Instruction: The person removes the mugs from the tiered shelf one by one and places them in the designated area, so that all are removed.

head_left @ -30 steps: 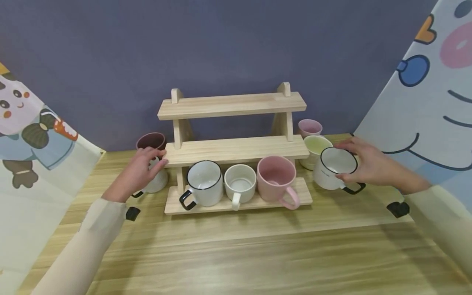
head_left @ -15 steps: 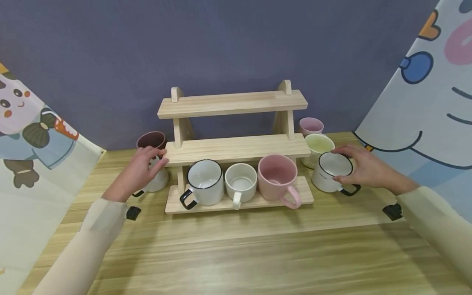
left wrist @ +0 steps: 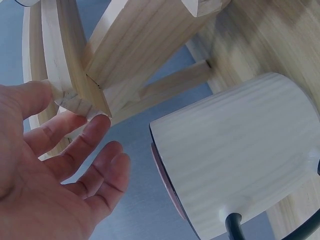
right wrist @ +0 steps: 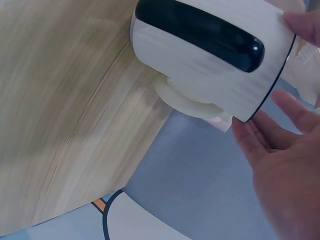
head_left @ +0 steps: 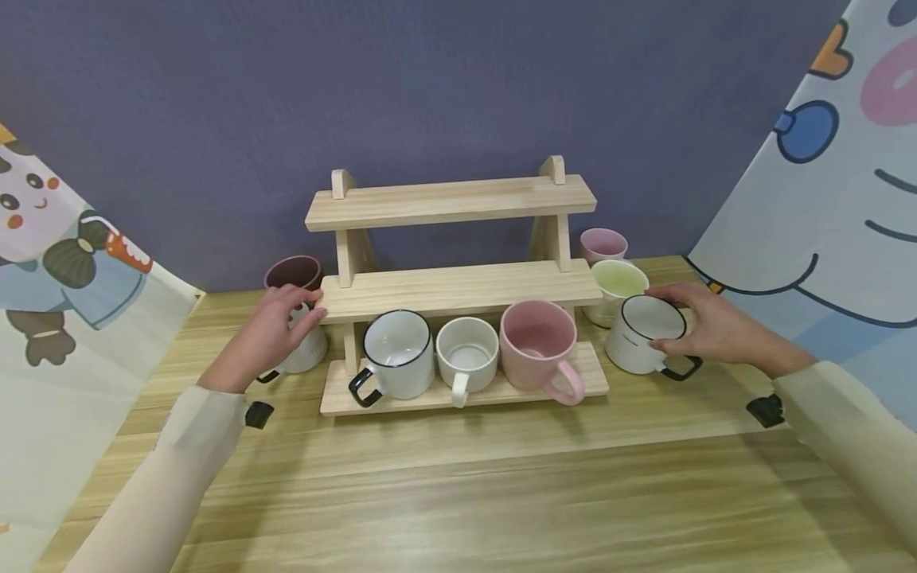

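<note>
My left hand [head_left: 265,330] pinches the left end of the middle board of a wooden tiered shelf [head_left: 458,290]; the left wrist view shows thumb and fingers [left wrist: 95,132] at the board's corner. Just below that hand stands a white mug [left wrist: 235,150] with a dark handle, partly hidden in the head view. My right hand [head_left: 716,326] grips a white enamel-style mug [head_left: 629,348] by its black rim, thumb on the near side. This mug is upright at the table, right of the shelf, its black handle [right wrist: 200,32] pointing toward the front right.
On the bottom board stand a white black-rimmed mug [head_left: 397,358], a small cream mug [head_left: 466,374] and a pink mug [head_left: 530,366]. A pale green cup [head_left: 605,310] and a pink cup [head_left: 604,245] are behind the right mug. A dark maroon cup [head_left: 294,273] stands back left.
My right hand and the white mug moved slightly left and down toward the table, then stayed nearly still. My left hand keeps its place on the shelf.
</note>
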`<state>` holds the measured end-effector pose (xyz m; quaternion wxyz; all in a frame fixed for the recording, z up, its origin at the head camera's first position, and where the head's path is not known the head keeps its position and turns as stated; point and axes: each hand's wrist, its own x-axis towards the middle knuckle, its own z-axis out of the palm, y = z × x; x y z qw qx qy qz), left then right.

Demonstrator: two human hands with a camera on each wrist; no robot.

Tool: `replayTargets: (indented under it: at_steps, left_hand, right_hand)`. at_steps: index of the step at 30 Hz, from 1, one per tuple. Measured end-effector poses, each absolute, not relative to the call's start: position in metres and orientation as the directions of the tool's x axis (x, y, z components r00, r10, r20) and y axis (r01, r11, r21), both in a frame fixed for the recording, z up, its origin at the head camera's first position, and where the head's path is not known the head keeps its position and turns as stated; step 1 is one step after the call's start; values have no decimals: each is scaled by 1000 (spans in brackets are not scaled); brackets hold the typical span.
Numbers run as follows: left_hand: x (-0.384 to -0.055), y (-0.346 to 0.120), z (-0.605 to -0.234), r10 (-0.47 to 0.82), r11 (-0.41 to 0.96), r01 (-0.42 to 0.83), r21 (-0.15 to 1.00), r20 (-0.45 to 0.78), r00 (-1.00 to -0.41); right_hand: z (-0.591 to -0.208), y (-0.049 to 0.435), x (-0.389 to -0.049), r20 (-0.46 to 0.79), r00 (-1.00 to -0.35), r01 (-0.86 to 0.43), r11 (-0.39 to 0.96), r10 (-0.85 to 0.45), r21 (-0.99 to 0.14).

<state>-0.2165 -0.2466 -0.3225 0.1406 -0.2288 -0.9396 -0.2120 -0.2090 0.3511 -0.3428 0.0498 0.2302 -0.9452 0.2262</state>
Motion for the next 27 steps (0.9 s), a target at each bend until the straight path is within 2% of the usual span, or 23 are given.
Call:
replayTargets:
  at_steps: [11, 19, 27]
  left_hand:
    - [-218, -248, -324, 372, 806, 492, 328, 367, -853]
    - [-218, -249, -324, 366, 809, 485, 333, 362, -857]
    - [-217, -248, -324, 361, 810, 478, 339, 354, -863]
  right_hand:
    - [-332, 342, -213, 158, -906, -422, 817, -393, -393]
    - [-319, 304, -231, 268, -847, -530, 766, -459, -364]
    - [-312, 274, -244, 280, -814, -580, 716, -508, -388]
